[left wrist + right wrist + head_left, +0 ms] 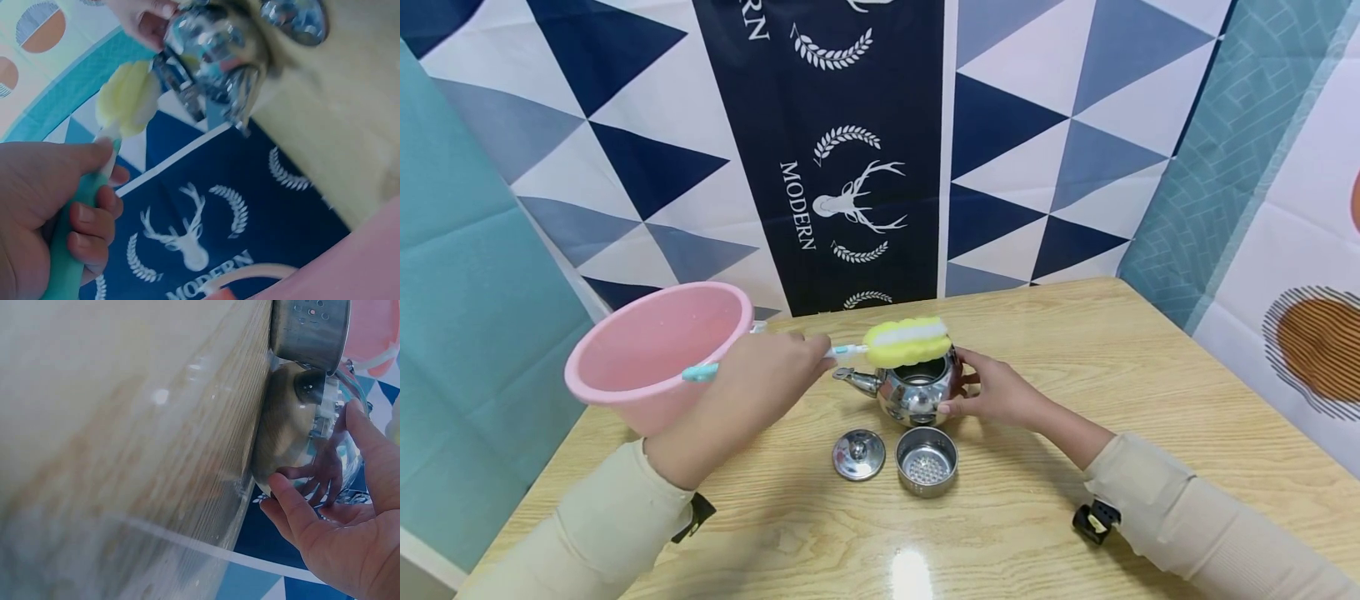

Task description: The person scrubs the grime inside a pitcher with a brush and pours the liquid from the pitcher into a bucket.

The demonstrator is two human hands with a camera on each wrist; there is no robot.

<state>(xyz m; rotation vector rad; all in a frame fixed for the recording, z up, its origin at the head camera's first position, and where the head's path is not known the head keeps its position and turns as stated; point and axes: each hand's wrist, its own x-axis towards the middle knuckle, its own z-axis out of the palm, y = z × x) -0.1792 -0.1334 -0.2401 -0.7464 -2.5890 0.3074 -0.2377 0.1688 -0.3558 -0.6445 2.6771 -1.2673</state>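
Observation:
My left hand (775, 371) grips the teal and white handle of a sponge brush (908, 340), its yellow and white head held over the mouth of a shiny steel teapot (906, 398). In the left wrist view, the fingers wrap round the brush's teal handle (69, 250), with the thumb along it. My right hand (996, 392) holds the teapot's side, thumb and fingers spread on its body, as the right wrist view also shows. The teapot stands on the table with its spout to the left and its top uncovered.
A round steel lid (859, 455) and a steel strainer cup (927, 462) with a perforated bottom lie in front of the teapot. To the left stands a pink basin (658, 333). A patterned cloth (850, 167) hangs behind the wooden table (1030, 517).

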